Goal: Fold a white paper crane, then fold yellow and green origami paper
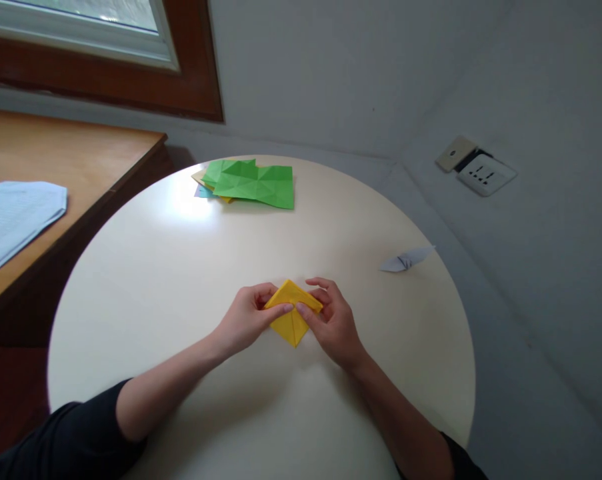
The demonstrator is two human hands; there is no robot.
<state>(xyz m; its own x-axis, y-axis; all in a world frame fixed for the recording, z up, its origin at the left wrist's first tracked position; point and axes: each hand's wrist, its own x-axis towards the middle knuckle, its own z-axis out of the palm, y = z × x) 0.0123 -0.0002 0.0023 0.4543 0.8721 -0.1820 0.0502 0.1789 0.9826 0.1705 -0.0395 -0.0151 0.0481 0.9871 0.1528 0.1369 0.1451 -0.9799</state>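
A yellow folded paper (291, 327) is held between my two hands above the near middle of the table. It has a diamond shape, with a crease running down its lower half. My left hand (247, 316) grips its left corner, thumb on top and fingers behind. On the other side my right hand (333, 320) pinches the right corner, its thumb meeting the left thumb near the paper's centre. The right index finger is raised a little off the paper. What the hidden fingers do underneath cannot be seen.
Creased green sheets (261, 183) lie on other coloured paper at the far edge of the round white table (145, 287). A small white folded paper (407, 259) rests near the right edge. Left stands a wooden desk (81, 143) with white papers (18, 217). Walls close the back and right.
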